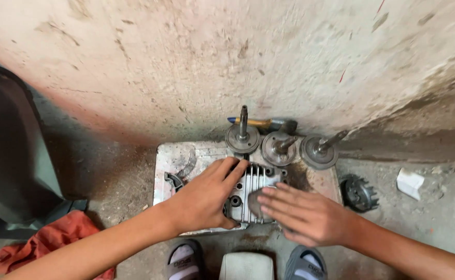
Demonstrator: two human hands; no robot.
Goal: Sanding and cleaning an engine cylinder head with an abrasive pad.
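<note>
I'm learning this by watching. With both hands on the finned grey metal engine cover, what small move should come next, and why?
Probably a short rubbing stroke: the right hand presses a small grey pad flat on the finned grey metal engine cover, while the left hand steadies it on the metal slab.

Left hand (207, 197) and right hand (302, 212) side by side, palms down, fingers extended.

We see a dusty concrete floor (108, 176) | a worn metal plate (173, 155) lies flat on it by the wall | on the plate: a finned engine cover (256, 181), three shafted gear discs (243, 137) in a row | on the floor: orange rag (56, 241), white block (410, 183), dark toothed gear (359, 193), hammer (269, 123).
</note>
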